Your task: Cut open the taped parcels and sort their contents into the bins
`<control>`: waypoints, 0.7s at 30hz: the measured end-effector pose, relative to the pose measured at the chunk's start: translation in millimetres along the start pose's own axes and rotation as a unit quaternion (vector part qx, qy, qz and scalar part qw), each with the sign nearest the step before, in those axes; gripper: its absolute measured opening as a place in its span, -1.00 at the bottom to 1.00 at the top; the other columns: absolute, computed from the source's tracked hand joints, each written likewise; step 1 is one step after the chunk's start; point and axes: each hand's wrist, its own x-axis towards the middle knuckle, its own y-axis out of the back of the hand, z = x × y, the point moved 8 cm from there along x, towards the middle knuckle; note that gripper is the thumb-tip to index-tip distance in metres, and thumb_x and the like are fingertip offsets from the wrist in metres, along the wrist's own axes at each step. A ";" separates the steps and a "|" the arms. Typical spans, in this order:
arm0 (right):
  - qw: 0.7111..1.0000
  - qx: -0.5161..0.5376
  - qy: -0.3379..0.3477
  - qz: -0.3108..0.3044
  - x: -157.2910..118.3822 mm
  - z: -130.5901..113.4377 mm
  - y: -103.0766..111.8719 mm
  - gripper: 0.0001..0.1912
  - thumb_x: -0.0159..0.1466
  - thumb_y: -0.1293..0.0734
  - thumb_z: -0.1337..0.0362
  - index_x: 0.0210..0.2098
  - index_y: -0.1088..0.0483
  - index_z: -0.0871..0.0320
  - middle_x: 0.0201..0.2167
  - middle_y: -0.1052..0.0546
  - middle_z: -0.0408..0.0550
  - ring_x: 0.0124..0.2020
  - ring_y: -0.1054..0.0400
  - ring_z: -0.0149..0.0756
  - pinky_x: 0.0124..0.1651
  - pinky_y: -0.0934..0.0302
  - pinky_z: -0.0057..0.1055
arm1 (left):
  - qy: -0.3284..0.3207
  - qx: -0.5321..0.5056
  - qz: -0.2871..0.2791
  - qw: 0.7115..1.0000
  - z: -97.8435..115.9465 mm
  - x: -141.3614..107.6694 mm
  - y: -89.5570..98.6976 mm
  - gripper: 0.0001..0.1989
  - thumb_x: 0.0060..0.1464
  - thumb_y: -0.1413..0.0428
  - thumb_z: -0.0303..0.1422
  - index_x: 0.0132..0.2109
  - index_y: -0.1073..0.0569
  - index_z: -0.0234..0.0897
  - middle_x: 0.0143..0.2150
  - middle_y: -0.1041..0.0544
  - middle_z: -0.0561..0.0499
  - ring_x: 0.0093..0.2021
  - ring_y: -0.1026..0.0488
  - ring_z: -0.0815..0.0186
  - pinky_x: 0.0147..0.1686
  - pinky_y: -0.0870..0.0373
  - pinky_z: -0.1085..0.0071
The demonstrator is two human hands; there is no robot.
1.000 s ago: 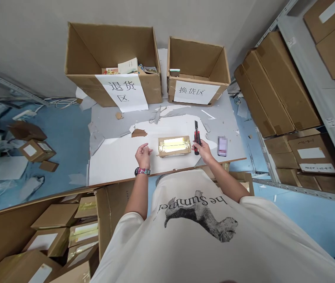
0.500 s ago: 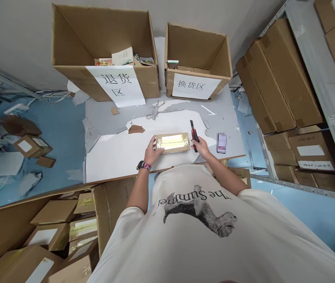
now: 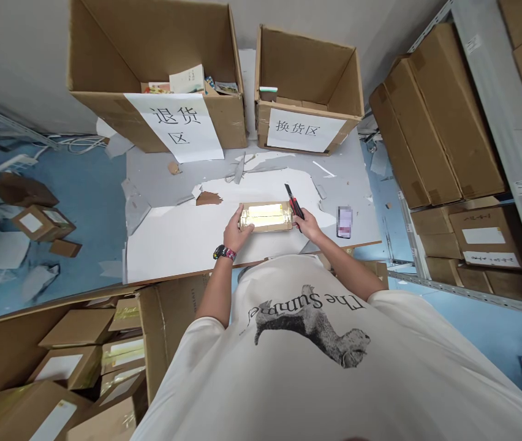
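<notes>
A small cardboard box (image 3: 266, 218) with shiny tape and a white label lies over the white-topped table. My left hand (image 3: 238, 229) grips its left end, thumb on the top face. In my right hand (image 3: 306, 223) is a red and black box cutter (image 3: 295, 204), its dark tip pointing away from me and slightly left. The cutter and the fingers of that hand are right at the box's right end; whether they press on it I cannot tell. A phone (image 3: 344, 222) rests on the table to the right of my right hand.
Two large open cartons stand at the back: the left carton (image 3: 105, 113) holds books, the right carton (image 3: 309, 73) a few items. Shelves with cartons (image 3: 445, 122) rise at the right. A big bin of parcels (image 3: 77, 327) stands at lower left. Torn paper (image 3: 139, 208) lies on the table.
My right hand has moved left with the box cutter, up to the box's right end, and the cutter leans further left. My left hand still grips the box. The view has shifted slightly.
</notes>
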 end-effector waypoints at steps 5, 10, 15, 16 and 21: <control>0.994 -0.084 0.072 0.015 -6.0 -20.1 14.7 -0.67 0.40 -0.30 0.11 0.05 -0.55 0.07 -0.16 -0.71 -0.07 -0.24 -0.63 -0.19 -0.07 -0.52 -0.28 | -0.006 -0.042 0.002 0.999 -6.0 1.5 -3.7 -0.03 0.29 -0.39 -0.16 0.75 -0.30 0.04 0.72 -0.38 -0.02 0.62 -0.43 -0.14 0.58 -0.42 -0.07; 0.947 -0.230 0.218 -0.053 -23.0 -76.6 8.0 -0.48 0.47 -0.29 0.18 0.36 -0.58 0.06 0.13 -0.78 0.01 0.04 -0.66 -0.02 0.15 -0.51 -0.17 | 0.001 -0.104 0.004 0.995 -19.8 2.6 -11.7 0.06 0.28 -0.39 -0.12 0.79 -0.20 -0.08 0.72 -0.36 -0.16 0.62 -0.42 -0.14 0.57 -0.46 -0.07; 0.872 -0.376 0.279 -0.145 -41.8 -131.2 -25.7 -0.43 0.51 -0.28 0.29 0.45 -0.57 0.03 0.29 -0.75 0.01 0.20 -0.64 0.04 0.21 -0.46 -0.19 | 0.038 -0.168 0.029 0.985 -39.6 -2.0 -22.6 0.05 0.26 -0.44 -0.08 0.76 -0.27 -0.13 0.71 -0.37 -0.20 0.63 -0.40 -0.16 0.62 -0.41 -0.09; 0.856 -0.401 0.283 -0.160 -44.8 -139.0 -32.8 -0.42 0.51 -0.28 0.31 0.47 -0.57 0.02 0.32 -0.74 0.01 0.22 -0.64 0.04 0.21 -0.45 -0.20 | 0.041 -0.171 0.037 0.984 -41.7 -2.9 -23.7 0.01 0.26 -0.44 -0.07 0.73 -0.32 -0.13 0.70 -0.40 -0.18 0.63 -0.40 -0.15 0.64 -0.38 -0.10; 0.792 -0.499 0.288 -0.200 -53.2 -159.6 -58.2 -0.40 0.55 -0.27 0.33 0.52 -0.54 -0.04 0.40 -0.70 0.00 0.26 -0.65 0.04 0.24 -0.44 -0.18 | 0.046 -0.182 0.037 0.982 -44.4 -4.8 -28.7 -0.05 0.27 -0.41 -0.03 0.69 -0.38 -0.15 0.58 -0.55 -0.16 0.52 -0.53 -0.08 0.59 -0.44 -0.08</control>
